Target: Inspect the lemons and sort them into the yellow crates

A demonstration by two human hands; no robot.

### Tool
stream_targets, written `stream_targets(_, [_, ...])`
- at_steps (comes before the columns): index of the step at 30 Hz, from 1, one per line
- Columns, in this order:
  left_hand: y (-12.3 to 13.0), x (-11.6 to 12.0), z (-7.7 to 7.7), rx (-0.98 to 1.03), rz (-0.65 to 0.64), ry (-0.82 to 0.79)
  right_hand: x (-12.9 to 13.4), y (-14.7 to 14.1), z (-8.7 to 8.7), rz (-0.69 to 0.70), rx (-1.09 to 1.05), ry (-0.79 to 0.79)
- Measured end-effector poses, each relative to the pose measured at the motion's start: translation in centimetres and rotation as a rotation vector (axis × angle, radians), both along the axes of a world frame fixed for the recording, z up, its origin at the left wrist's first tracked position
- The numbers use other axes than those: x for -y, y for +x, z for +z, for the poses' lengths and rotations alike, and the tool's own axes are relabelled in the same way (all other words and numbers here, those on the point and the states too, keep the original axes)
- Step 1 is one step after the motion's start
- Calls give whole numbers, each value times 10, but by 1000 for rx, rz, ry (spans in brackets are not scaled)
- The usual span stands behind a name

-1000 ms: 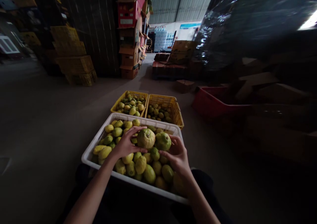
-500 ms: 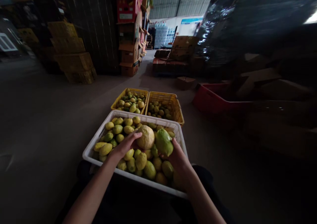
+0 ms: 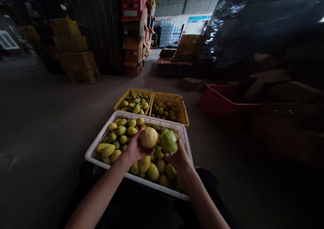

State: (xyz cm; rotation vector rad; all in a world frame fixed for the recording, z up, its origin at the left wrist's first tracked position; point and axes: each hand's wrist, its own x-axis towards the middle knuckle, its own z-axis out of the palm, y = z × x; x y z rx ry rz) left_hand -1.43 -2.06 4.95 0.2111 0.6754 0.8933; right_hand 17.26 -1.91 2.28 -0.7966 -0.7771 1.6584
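In the head view, my left hand (image 3: pixel 136 148) is wrapped round a large, pale yellow lemon (image 3: pixel 149 137) with bumpy skin. My right hand (image 3: pixel 180 159) grips a green lemon (image 3: pixel 168 142) from its right side. The two fruits are held side by side with a narrow gap between them. Below both hands is a white plastic crate (image 3: pixel 101 133) full of yellow and green lemons (image 3: pixel 120 130) of mixed sizes. Some of that fruit is hidden by my hands and forearms.
Beyond the white crate are two yellow crates, the left one (image 3: pixel 118 102) fuller than the right one (image 3: pixel 184 109). A red bin (image 3: pixel 215 102) with cardboard stands at the right. Stacked cartons (image 3: pixel 133 55) and yellow crates (image 3: pixel 76 60) rise behind.
Both lemons have been turned in my hands, and the green one's pale tip no longer shows. My left hand has shifted further under the yellow lemon. The camera view has moved slightly.
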Motion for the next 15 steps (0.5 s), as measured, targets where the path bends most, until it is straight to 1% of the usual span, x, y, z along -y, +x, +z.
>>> stream_targets(1, [-1, 0, -1, 18, -11, -9, -1, 1, 0, 11, -26, -55])
stream_targets(3, [-2, 0, -1, 55, 15, -24, -2, 2, 0, 15, -59, -150])
stream_targets(6, [-2, 2, 1, 136, 135, -27, -3, 1, -3, -35, -51, -175])
stream_targets(8, [-1, 4, 0, 204, 220, -16, -2, 0, -8, -83, 6, -101])
stream_targets(10, [2, 6, -5, 265, 268, -10, -1, -1, -14, -160, 135, 57])
stream_targets(13, [8, 9, -15, 339, 298, 10, 2, -1, -18, -277, 315, 254])
stream_targets(15, [13, 11, -19, 375, 300, 39, 3, -3, -17, -307, 385, 288])
